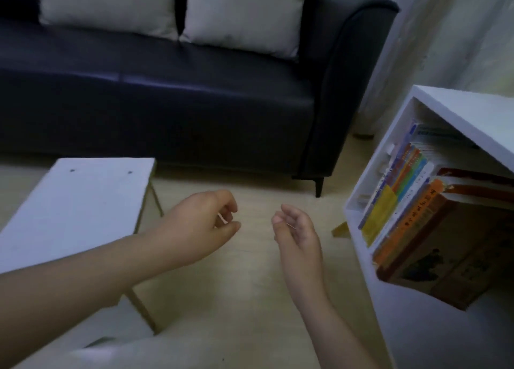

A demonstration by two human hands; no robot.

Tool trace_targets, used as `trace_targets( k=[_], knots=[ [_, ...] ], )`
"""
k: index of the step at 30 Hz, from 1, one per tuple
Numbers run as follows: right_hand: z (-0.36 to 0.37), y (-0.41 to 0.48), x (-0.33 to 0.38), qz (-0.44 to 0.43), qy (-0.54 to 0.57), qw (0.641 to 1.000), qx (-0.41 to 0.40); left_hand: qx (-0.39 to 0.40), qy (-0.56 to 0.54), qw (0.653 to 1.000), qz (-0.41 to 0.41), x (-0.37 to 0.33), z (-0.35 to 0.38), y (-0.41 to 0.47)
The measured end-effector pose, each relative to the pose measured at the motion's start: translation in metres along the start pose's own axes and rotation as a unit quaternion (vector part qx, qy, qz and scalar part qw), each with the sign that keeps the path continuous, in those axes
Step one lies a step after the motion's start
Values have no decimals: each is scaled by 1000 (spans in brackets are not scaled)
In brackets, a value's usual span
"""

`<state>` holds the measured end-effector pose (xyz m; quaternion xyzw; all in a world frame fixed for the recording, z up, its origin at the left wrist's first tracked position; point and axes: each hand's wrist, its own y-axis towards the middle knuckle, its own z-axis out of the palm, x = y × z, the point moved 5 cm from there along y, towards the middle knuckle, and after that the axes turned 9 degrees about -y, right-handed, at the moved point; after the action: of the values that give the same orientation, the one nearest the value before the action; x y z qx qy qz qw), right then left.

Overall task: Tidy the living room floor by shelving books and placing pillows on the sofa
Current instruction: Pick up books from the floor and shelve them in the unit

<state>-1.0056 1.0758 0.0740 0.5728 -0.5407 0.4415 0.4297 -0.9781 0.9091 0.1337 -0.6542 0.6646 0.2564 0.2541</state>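
progress: looks nearly done. Two pillows (108, 4) (244, 15) lean on the back of the sofa (167, 104), and books (403, 201) stand packed in the white shelf (456, 110) at right.
left to do: the floor (250, 285) between sofa and shelf shows no book or pillow. Cannot tell if the pale blur (125, 352) at the bottom edge is a pillow.
left hand (200, 218): over the floor, fingers loosely curled, holds nothing.
right hand (294, 229): near the left hand but apart from it, palm turned inward, fingers relaxed, holds nothing.

One pale pillow (108, 4) at 11 o'clock and a second pale pillow (244, 15) at 12 o'clock, side by side, leaning on the back of the dark sofa (167, 96), and at 3 o'clock bright books (403, 190) standing tilted in the white shelf (472, 112), big brown books (434, 243) nearest.
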Motion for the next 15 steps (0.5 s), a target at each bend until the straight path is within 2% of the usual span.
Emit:
trace_targets(
  k=[7, 15],
  knots=[
    [95, -29, 40, -65, -3, 984, 168, -81, -2, 993, -90, 59, -69, -87],
    [169, -77, 75, -138, -46, 944, 298, -164, -14, 967, -193, 126, -120, -177]
  ],
)
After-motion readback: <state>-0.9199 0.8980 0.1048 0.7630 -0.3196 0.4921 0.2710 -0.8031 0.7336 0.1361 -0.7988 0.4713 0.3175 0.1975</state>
